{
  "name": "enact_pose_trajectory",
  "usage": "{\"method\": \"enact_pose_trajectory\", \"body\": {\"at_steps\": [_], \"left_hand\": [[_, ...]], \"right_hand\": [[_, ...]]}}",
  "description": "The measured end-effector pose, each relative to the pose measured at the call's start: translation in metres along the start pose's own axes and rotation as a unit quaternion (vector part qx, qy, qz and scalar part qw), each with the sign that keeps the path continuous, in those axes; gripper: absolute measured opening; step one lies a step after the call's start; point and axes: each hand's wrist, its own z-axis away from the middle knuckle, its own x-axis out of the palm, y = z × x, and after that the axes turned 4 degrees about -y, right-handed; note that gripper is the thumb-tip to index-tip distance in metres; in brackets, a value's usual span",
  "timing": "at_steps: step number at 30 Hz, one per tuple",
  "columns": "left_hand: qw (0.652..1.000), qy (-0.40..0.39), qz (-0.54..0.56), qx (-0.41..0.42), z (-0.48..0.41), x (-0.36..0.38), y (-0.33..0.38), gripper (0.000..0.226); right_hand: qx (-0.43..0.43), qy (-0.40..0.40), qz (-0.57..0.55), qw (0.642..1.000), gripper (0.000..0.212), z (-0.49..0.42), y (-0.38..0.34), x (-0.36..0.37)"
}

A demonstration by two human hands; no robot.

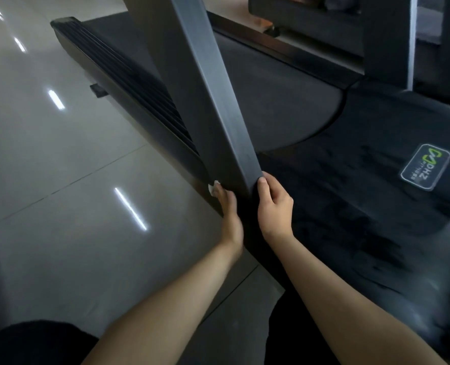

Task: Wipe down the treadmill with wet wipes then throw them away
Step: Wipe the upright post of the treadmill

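Head camera: the left hand [228,206] presses a white wipe [213,189] with flat fingers against the treadmill post [205,101], low down. The right hand [274,204] grips the post's other side.

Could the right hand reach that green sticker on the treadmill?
Probably yes. The right hand holds the post, and only bare cover lies between it and the sticker.
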Motion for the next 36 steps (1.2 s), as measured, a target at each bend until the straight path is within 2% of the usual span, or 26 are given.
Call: {"method": "enact_pose_trajectory", "body": {"at_steps": [3,7,9,11,12,15,20,23,26,30,32,36], "left_hand": [[0.995,0.0,0.049,-0.084,-0.021,-0.018,-0.027,0.093],[0.986,0.009,0.081,-0.146,-0.012,-0.016,-0.008,0.073],[0.984,0.017,0.083,-0.154,-0.005,-0.013,-0.006,0.083],[0.989,0.016,0.066,-0.129,0.005,-0.003,-0.008,0.103],[0.995,0.016,0.028,-0.094,0.014,0.005,-0.006,0.105],[0.993,0.023,-0.103,0.058,0.046,0.031,0.002,0.073],[0.966,-0.045,-0.209,0.145,0.068,0.027,-0.031,0.062],[0.981,-0.036,-0.179,0.072,0.069,0.022,-0.037,0.056],[0.995,-0.003,-0.095,-0.025,0.061,0.021,-0.045,0.056],[0.992,0.038,0.015,-0.12,0.045,0.014,-0.057,0.069],[0.99,0.051,0.028,-0.13,0.044,0.014,-0.059,0.076],[0.992,0.115,0.021,-0.049,0.05,0.02,-0.058,0.072]], "right_hand": [[0.003,-0.009,-0.006,1.0,0.027,0.0,0.002,-0.005],[0.008,-0.007,0.005,1.0,0.025,0.005,0.009,-0.017],[0.012,-0.016,0.012,1.0,0.025,0.01,0.014,-0.023],[0.027,-0.022,0.008,0.999,0.025,0.013,0.015,-0.028],[0.036,-0.021,-0.003,0.999,0.026,0.013,0.014,-0.029],[0.056,0.004,-0.047,0.997,0.028,0.009,0.013,-0.028],[0.076,0.018,-0.078,0.994,0.027,0.008,0.017,-0.028],[0.076,0.027,-0.079,0.994,0.026,0.007,0.017,-0.026],[0.063,0.015,-0.046,0.997,0.026,0.007,0.019,-0.026],[0.059,-0.062,0.067,0.994,0.029,0.006,0.019,-0.036],[0.065,-0.106,0.085,0.989,0.03,0.007,0.019,-0.04],[0.06,-0.104,0.056,0.991,0.032,0.016,0.019,-0.036]]}}
